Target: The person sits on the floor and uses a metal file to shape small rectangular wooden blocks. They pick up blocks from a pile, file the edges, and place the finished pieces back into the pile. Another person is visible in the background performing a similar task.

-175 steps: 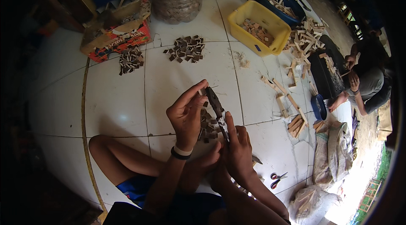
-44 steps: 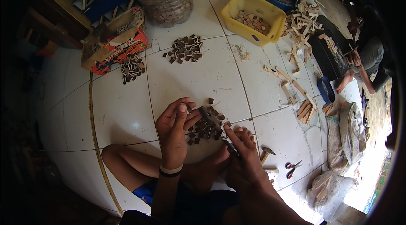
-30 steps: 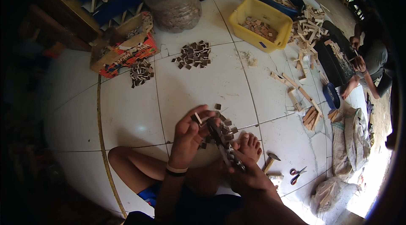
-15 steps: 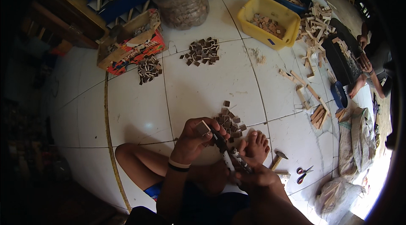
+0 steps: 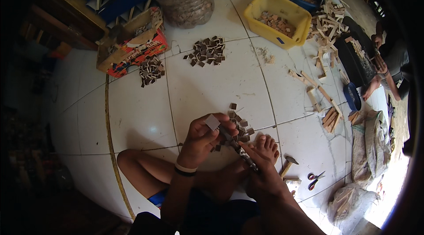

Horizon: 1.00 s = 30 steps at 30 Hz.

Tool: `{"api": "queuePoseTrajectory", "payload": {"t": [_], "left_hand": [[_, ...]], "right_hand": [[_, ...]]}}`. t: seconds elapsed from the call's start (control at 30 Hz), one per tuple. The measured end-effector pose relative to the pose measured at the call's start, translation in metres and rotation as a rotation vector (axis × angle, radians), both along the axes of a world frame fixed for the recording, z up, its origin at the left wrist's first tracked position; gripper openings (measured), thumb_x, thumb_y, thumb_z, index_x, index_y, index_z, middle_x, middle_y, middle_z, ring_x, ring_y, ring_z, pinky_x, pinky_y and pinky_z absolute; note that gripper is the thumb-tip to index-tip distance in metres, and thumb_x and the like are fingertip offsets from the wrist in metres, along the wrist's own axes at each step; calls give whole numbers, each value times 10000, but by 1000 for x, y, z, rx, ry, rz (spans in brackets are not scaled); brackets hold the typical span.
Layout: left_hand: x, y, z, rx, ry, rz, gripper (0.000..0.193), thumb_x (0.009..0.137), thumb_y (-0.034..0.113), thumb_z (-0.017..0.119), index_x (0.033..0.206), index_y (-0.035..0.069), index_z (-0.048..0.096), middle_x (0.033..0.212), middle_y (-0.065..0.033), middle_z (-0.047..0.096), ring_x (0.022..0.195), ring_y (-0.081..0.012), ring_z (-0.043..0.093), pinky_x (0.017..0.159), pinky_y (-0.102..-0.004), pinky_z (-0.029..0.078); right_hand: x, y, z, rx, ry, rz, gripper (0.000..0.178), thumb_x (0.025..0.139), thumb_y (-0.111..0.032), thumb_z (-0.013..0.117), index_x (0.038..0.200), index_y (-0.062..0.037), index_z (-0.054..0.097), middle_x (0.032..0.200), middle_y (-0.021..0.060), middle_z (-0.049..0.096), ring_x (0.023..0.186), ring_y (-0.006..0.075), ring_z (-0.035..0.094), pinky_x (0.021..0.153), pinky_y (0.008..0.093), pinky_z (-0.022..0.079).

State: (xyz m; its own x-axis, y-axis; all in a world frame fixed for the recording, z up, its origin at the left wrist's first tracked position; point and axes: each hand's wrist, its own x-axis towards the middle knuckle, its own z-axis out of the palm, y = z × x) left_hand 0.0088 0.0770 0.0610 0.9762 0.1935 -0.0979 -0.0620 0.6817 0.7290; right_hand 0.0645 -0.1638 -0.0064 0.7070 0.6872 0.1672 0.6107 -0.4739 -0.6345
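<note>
My left hand (image 5: 198, 143) pinches a small square tile (image 5: 212, 122), its flat greyish face turned up. In my right hand (image 5: 264, 169) is a pair of pliers (image 5: 245, 156) with mottled black-and-white handles, squeezed together. The dark jaws reach up to the fingers of my left hand, next to the tile; whether they grip it is hidden. Just beyond my hands a loose heap of small brown square tiles (image 5: 242, 125) lies on the floor by my bare foot (image 5: 266, 146).
Two more tile piles (image 5: 206, 51) (image 5: 152, 70) lie farther off, near a cardboard box (image 5: 132, 54) and a big plastic bag (image 5: 183, 7). A yellow tub (image 5: 300, 36), wood strips (image 5: 327, 21), a hammer (image 5: 289, 164) and scissors (image 5: 315, 179) are rightward. Another person's hands (image 5: 380, 63) work at far right.
The pliers' handles have come from spread to closed together. The tile in my left hand has tilted so its flat face shows more. The whole view has shifted slightly.
</note>
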Motion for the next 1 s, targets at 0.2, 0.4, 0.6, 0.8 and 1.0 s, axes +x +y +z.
{"api": "queuePoseTrajectory", "payload": {"t": [0.2, 0.4, 0.6, 0.8, 1.0], "left_hand": [[3, 7, 6, 40, -108, 73, 457, 1045, 202, 682, 1422, -14, 540, 1353, -181, 646, 1238, -358, 676, 1077, -602, 568], [1, 4, -2, 48, 46, 105, 371, 1070, 202, 648, 1367, 15, 527, 1452, -197, 572, 1356, -378, 598, 1136, -643, 516], [4, -15, -16, -119, -75, 110, 335, 1078, 180, 646, 1343, 9, 532, 1594, -218, 482, 1499, -395, 471, 1207, -534, 472], [5, -26, -23, -92, -58, 123, 356, 1065, 159, 659, 1367, 21, 531, 1610, -239, 456, 1523, -386, 439, 1246, -504, 426], [4, -33, -21, -138, -47, 146, 396, 1065, 130, 652, 1416, 13, 512, 1623, -244, 443, 1519, -346, 452, 1262, -435, 410]], "right_hand": [[1, 5, -48, -460, 212, -260, 832, 850, -515, 671, 1568, -138, 483, 1506, 168, 448, 1423, 392, 380, 1185, 538, 306], [9, 13, -53, -683, 472, -404, 1029, 872, -786, 599, 1630, -148, 324, 1624, 120, 346, 1522, 356, 300, 1232, 541, 267], [10, -2, -10, -525, 527, -159, 836, 951, -544, 619, 1627, -132, 350, 1610, 147, 371, 1515, 358, 322, 1194, 566, 303], [4, -9, 53, 42, 962, 42, 746, 995, -224, 677, 1630, -24, 342, 1496, 240, 531, 1411, 356, 516, 1131, 495, 434], [-3, -12, 68, 415, 1445, 105, 747, 986, -36, 610, 1650, 11, 271, 1401, 220, 611, 1289, 329, 628, 1068, 448, 515]]}}
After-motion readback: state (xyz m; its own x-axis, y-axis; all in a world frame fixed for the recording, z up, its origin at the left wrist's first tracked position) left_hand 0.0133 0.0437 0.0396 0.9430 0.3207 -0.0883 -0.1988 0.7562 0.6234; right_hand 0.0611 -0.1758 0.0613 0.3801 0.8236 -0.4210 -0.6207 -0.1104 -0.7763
